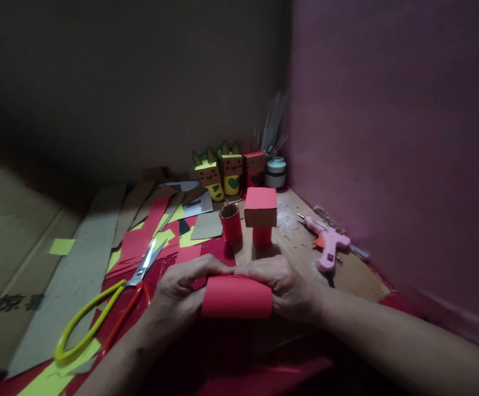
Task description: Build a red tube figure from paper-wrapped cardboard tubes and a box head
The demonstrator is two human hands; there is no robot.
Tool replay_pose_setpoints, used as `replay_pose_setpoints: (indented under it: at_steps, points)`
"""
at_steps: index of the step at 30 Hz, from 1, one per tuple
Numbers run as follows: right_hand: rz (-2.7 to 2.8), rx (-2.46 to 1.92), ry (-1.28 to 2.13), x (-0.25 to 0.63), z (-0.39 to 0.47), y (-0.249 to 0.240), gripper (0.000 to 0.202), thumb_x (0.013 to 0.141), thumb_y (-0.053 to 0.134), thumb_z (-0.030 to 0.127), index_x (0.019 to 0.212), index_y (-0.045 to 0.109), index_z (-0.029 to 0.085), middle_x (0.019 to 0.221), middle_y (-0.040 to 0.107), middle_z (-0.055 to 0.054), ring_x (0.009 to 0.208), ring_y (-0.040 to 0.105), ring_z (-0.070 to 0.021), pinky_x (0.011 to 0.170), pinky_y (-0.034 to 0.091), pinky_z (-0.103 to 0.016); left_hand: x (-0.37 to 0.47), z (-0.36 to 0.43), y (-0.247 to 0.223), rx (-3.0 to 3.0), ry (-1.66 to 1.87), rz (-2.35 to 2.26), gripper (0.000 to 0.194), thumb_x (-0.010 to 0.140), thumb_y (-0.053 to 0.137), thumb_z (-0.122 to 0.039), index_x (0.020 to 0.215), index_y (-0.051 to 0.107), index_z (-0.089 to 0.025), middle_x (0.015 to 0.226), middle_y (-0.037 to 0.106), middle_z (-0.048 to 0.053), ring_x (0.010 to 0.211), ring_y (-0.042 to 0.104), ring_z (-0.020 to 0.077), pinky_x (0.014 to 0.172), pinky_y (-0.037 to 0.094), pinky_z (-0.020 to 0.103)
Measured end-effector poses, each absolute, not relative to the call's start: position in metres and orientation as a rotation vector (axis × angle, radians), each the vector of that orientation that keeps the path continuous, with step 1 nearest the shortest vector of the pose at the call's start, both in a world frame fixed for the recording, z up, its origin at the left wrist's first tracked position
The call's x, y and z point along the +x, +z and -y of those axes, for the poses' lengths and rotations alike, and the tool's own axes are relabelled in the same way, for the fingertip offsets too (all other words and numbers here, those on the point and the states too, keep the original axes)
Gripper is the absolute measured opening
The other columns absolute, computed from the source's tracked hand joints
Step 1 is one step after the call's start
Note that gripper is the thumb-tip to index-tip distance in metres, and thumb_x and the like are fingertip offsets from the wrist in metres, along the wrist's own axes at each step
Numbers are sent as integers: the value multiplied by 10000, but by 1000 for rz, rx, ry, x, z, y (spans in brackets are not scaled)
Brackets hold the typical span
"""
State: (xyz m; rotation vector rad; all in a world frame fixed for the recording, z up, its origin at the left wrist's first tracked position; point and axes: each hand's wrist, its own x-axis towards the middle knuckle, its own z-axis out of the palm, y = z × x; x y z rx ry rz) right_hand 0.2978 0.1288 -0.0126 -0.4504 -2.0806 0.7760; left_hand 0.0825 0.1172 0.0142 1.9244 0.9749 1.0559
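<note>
Between my two hands lies a red paper tube (237,298), held sideways near the front of the work surface. My left hand (185,286) grips its left end, and my right hand (291,289) grips its right end. Both thumbs press along the top and meet near the middle. Whatever is inside the tube is hidden. Just beyond my hands stands a red tube with a box-shaped cardboard head topped in red paper (261,209). Beside it on the left, an open-topped red tube (231,224) leans slightly.
Scissors (140,269) with yellow and red handles lie open at left, among red and yellow paper strips (148,231). A pink glue gun (328,239) rests at right. Against the back stand finished-looking animal figures (232,165) and a pale blue-lidded jar (276,171).
</note>
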Motion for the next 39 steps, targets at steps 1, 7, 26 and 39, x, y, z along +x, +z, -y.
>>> replay_pose_setpoints:
  at_steps: [1,7,26,39]
  points:
    - [2071,-451,794,297,-129,-12,350,900,559,141,1228,682,138,1010,764,-117,858,726,-177,788,577,-286,83,-117,15,1890,1045,-1003,180,788,683,-111,825,751,-274,791,744,-43,710,675,140,654,514,199]
    - [2026,-469,599,295,-132,-21,335,869,608,159,1187,698,104,985,774,-132,834,740,-191,735,585,-276,85,-117,16,1707,963,-1094,101,766,698,-180,806,734,-266,802,742,-34,747,670,163,670,513,212]
    - [1459,-881,1455,289,-129,-8,167,679,641,164,808,745,146,699,731,-18,619,653,-131,588,515,-228,88,-126,16,1253,653,-1079,382,692,715,-194,1070,677,-151,736,736,61,530,617,148,491,458,223]
    - [1234,-922,1867,292,-145,-26,371,683,585,283,949,697,50,516,675,-80,357,584,-135,318,407,-182,79,-131,17,1317,835,-1022,324,830,715,-345,1051,697,-108,849,690,84,622,597,131,596,502,249]
